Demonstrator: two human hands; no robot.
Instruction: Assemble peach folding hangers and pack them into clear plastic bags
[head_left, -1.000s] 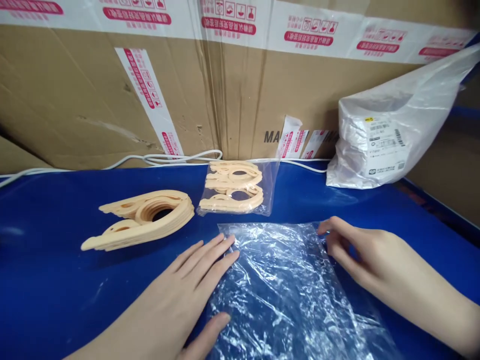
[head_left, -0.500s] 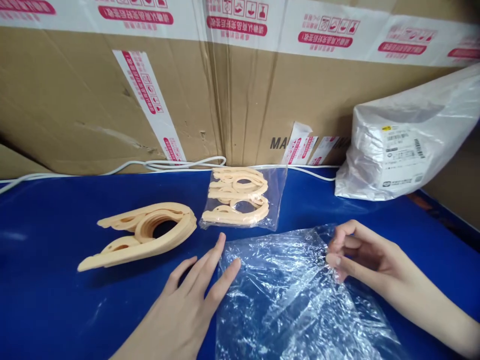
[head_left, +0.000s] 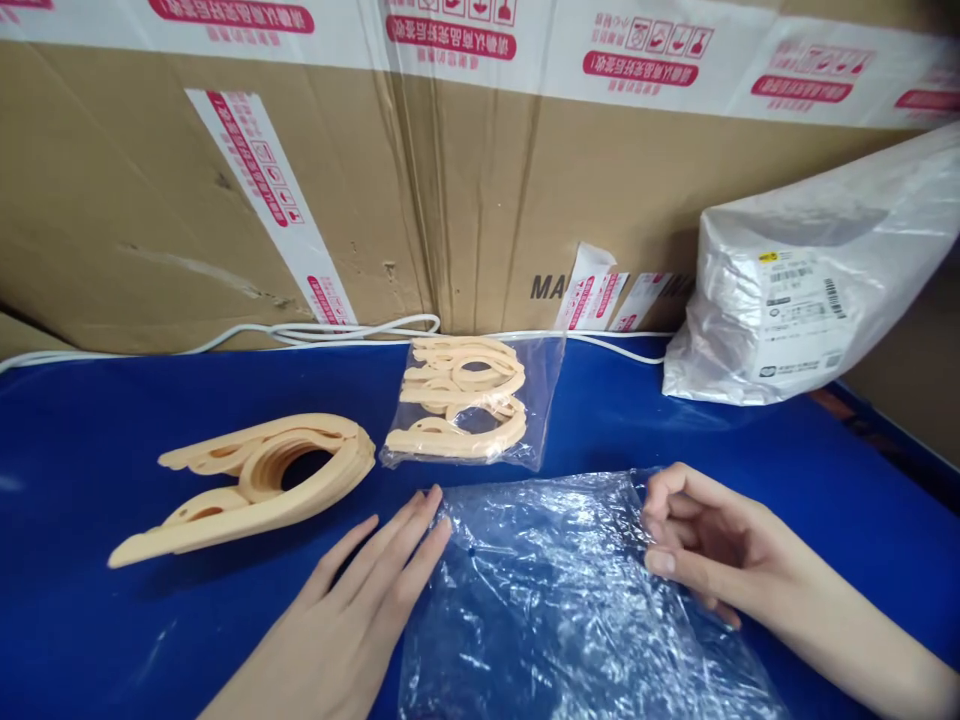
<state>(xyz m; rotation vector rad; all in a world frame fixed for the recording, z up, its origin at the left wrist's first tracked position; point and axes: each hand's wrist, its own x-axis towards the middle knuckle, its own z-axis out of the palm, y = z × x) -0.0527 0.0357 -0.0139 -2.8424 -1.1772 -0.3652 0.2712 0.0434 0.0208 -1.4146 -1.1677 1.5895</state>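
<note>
A clear, crinkled plastic bag (head_left: 555,590) lies flat on the blue surface between my hands. My left hand (head_left: 367,590) is spread with its fingertips on the bag's left edge. On the right, my right hand (head_left: 712,550) pinches the bag's upper right edge between thumb and fingers. Left of my left hand lies a stack of beige folding hangers (head_left: 300,485). Beyond the bag, a clear packet (head_left: 465,400) holds more beige hangers in two groups.
Tall cardboard boxes (head_left: 300,180) with printed tape stand along the back of the blue surface (head_left: 60,480). A white cable (head_left: 247,335) runs along their base. At the back right sits a white plastic parcel (head_left: 795,290) with a label.
The view has shifted slightly, so the hangers and packet appear further left. My left hand's fingers are closer together on the bag's edge. My right hand still pinches the bag.
</note>
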